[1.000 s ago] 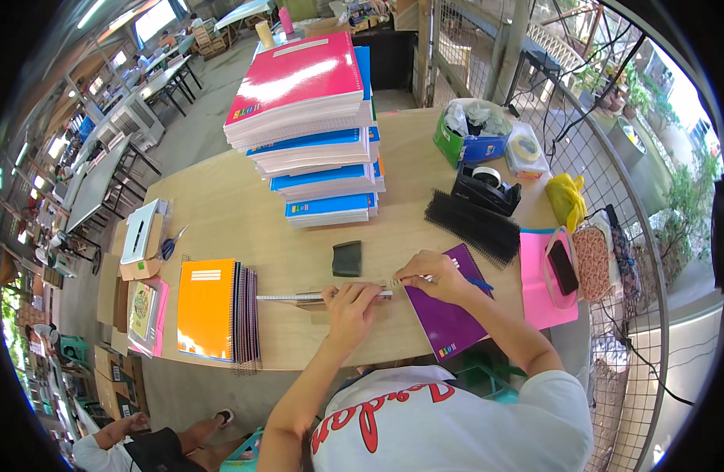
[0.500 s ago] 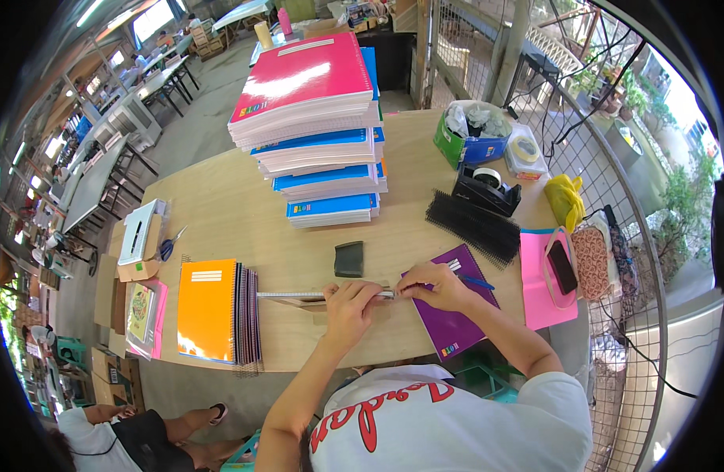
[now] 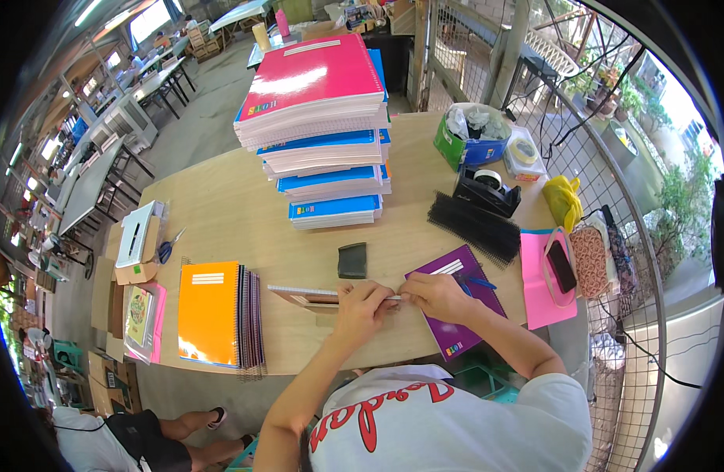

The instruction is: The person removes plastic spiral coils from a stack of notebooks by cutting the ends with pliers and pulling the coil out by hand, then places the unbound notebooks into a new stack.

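Note:
My left hand (image 3: 363, 308) is closed round a thin notebook (image 3: 305, 298) standing on edge above the table, its long edge up and part of a brownish side showing. At the notebook's right end, the fingertips of my right hand (image 3: 440, 297) are pinched together; what lies between them is too small to make out. Under my right wrist lies a purple spiral notebook (image 3: 455, 334) with a blue pen (image 3: 481, 282) on it. A small black block (image 3: 351, 260) sits just beyond my left hand. To the left is a stack of spiral notebooks with an orange cover (image 3: 208, 315) on top.
A tall pile of notebooks (image 3: 315, 82) rises at the back. On the right are black plastic coils (image 3: 476, 228), a tape dispenser (image 3: 488, 191), a green-blue box (image 3: 472, 149) and a phone (image 3: 562, 269) on a pink folder (image 3: 535, 303). Scissors (image 3: 167, 249) lie left. Another person (image 3: 153, 440) sits lower left.
The notebook in my left hand has tilted, so more of its side shows. Both hands have shifted slightly right along with it.

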Demonstrator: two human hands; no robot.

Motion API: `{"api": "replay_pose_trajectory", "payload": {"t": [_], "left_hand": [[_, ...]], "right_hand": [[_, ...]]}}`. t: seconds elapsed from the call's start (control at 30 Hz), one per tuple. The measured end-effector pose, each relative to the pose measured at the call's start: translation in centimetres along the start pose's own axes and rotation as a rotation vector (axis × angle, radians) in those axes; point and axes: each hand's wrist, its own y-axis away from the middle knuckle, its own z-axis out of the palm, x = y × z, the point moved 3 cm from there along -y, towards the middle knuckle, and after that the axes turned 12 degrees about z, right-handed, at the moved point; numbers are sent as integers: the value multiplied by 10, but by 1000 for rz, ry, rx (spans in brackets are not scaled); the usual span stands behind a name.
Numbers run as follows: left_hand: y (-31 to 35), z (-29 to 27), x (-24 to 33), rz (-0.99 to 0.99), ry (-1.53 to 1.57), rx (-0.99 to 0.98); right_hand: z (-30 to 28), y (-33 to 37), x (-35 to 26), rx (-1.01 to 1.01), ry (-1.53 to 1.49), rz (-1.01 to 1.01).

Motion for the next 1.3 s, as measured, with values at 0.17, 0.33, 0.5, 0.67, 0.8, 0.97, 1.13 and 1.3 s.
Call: {"api": "replay_pose_trajectory", "payload": {"t": [0.17,0.33,0.5,0.67,0.8,0.97,1.13,1.3], "left_hand": [[4,4,0,-47,-18,53],[-4,-3,16,-102,-69,-25],[-2,7,22,-11,-216,10],[4,9,19,-28,-225,37],[-3,8,23,12,-174,40],[5,6,16,-21,-109,25],[1,8,16,-4,-68,19],[7,12,13,-8,-77,32]], "right_hand": [[1,-1,-10,130,53,29],[-4,-38,21,108,-67,48],[90,-134,79,-197,322,-106],[118,-167,53,-466,516,50],[122,-159,128,-624,491,336],[81,-136,121,-305,428,1],[131,-156,117,-135,382,387],[153,-170,124,119,307,548]]}}
